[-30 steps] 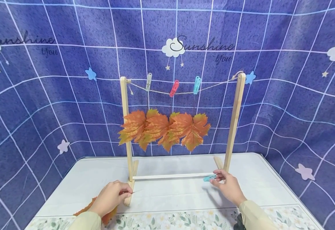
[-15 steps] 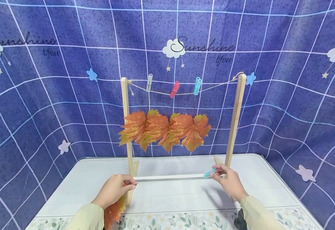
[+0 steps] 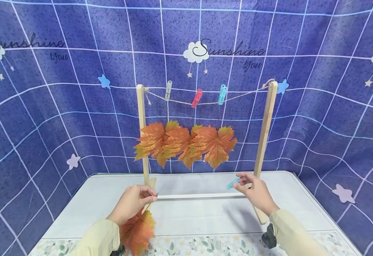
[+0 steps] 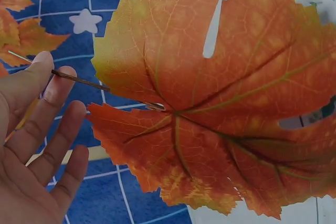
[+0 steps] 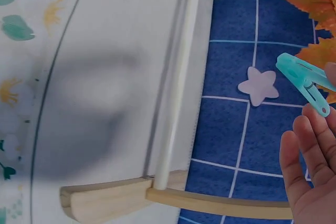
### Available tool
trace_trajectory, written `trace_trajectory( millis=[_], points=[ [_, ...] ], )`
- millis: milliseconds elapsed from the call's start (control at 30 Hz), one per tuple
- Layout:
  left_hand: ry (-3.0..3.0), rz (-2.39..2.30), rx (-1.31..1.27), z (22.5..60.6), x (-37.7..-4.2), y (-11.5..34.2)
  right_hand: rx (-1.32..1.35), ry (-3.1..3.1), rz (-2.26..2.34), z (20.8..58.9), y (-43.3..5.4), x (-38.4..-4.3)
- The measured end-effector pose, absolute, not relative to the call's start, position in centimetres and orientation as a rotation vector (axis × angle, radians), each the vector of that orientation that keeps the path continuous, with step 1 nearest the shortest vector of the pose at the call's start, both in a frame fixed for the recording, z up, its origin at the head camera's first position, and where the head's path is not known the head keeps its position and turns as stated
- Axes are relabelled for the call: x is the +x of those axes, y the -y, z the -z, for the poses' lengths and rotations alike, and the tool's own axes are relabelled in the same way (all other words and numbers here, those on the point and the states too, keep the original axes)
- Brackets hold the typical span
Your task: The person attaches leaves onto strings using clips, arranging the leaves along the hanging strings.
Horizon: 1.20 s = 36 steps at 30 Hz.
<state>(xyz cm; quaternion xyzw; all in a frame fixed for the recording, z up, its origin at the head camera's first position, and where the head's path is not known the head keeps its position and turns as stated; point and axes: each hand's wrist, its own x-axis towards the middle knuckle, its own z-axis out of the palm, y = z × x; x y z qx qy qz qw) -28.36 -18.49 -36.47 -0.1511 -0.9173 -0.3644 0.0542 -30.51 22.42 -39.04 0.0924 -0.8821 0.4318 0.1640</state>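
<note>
My left hand (image 3: 134,202) pinches the thin brown stem (image 4: 79,80) of an orange maple leaf (image 4: 210,98) between thumb and index finger. In the head view that leaf hangs below the hand, partly behind the sleeve. My right hand (image 3: 256,190) holds a turquoise clothespin (image 5: 304,80) by its handle end, its tip pointing left in the head view. Behind them a string (image 3: 180,102) sags between two wooden posts. Three leaves (image 3: 216,142) hang from it by their stems under a grey clothespin (image 3: 168,91), a pink clothespin (image 3: 197,98) and another turquoise clothespin (image 3: 222,94).
The wooden frame has a left post (image 3: 141,106), a right post (image 3: 266,124) and a white crossbar (image 3: 202,195) low between them. It stands on a white table (image 3: 199,217) with a floral strip along its front. A blue gridded curtain (image 3: 77,106) hangs behind.
Both hands have risen, the left also shifting right. The leaf in the left hand has lifted with it and shows more. The turquoise clothespin has moved up above the crossbar.
</note>
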Motion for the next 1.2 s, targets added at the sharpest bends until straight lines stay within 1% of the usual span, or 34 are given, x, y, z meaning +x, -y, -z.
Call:
trace_trajectory(
  millis=[600,900,1200],
  points=[
    [2.692,1.190,-0.503,34.6,-28.4,16.2,0.372,2.512,-1.174,34.9,-22.8,-30.8],
    [2.691,1.171,-0.413,33.7,-28.4,14.4,0.395,2.501,-1.116,32.8,-22.9,-30.7],
    [2.646,1.188,-0.460,32.7,-29.0,12.7,0.457,2.477,-1.040,31.2,-23.3,-30.5]
  ],
)
